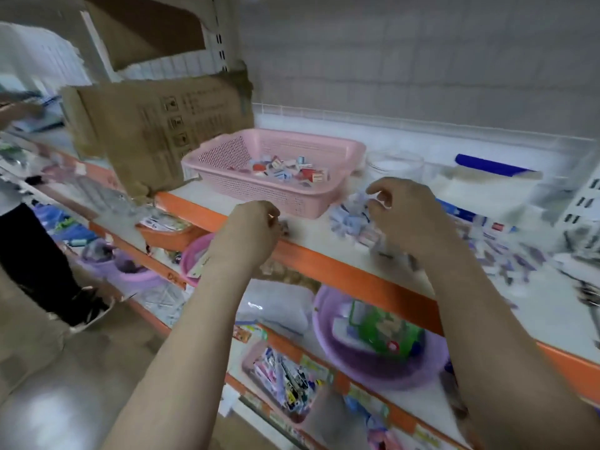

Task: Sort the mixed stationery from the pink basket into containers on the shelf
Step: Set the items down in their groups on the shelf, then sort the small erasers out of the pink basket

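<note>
1. Cardboard box, torn and brown, stands just left of the pink basket on the white shelf.
2. Left hand hovers at the shelf's orange front edge, below the basket's near left corner; its fingers are curled, seemingly pinching something tiny, though blur hides what it is.
3. Pink basket, rectangular perforated plastic, lies beyond and between both hands, its long side running left to right; small boxed stationery is heaped toward its right end.
4. Right hand hangs right of the basket, fingers loosely bent and holding nothing, over a pile of pale blue packets. It looks nearer the heap.
5. Clear round container stands just right of the basket.
</note>
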Available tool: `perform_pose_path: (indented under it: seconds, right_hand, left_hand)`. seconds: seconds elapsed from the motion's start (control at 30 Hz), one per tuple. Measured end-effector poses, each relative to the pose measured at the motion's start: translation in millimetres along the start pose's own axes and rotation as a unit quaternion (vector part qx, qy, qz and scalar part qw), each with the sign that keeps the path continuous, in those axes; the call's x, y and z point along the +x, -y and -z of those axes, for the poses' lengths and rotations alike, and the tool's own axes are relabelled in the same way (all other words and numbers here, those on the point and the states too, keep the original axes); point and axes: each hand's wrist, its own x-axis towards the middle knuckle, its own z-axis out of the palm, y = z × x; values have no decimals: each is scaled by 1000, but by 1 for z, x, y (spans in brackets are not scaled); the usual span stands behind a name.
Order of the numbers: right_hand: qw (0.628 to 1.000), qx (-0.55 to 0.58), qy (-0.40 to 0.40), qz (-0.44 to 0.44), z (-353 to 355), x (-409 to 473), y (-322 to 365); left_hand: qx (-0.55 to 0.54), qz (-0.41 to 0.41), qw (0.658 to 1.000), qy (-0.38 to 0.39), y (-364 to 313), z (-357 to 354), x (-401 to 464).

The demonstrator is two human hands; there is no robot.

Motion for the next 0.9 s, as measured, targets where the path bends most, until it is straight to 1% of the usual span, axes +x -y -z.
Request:
perform_pose_path:
  seconds: [0.07, 0.13, 0.23, 0.37, 0.47, 0.57, 0.63, 0.7, 0.77, 0.83, 0.9]
  right_hand:
    - [1000, -7, -6, 14, -21, 35, 9]
    - [1000, -11, 8, 15, -40, 67, 18]
    - [999, -25, 28, 4, -63, 104, 30]
    - [996, -57, 71, -14, -84, 144, 46]
    - [988, -116, 95, -22, -97, 172, 56]
    - [976, -184, 116, -18, -108, 198, 66]
    - [968, -206, 140, -19, -118, 219, 70]
    - [954, -237, 182, -26, -131, 240, 67]
    - [935, -255, 241, -53, -148, 253, 59]
    - [917, -254, 295, -85, -165, 259, 49]
    - [901, -274, 321, -100, -179, 258, 41]
  left_hand:
    - [-14, -35, 999, -34, 10, -2, 31]
    - [-17, -52, 997, -47, 18, -1, 63]
    - [-11, -71, 997, -28, 33, -2, 108]
    - [-21, -66, 998, 7, 58, -3, 163]
    - [-17, -69, 995, 71, 77, -5, 203]
    - [41, -92, 982, 157, 103, -13, 241]
    - [88, -97, 963, 237, 121, -16, 264]
    - [138, -126, 936, 299, 133, -21, 283]
    - [170, -141, 923, 316, 138, -30, 304]
    - [175, -141, 919, 325, 134, -34, 319]
    - [187, -134, 908, 351, 124, -36, 330]
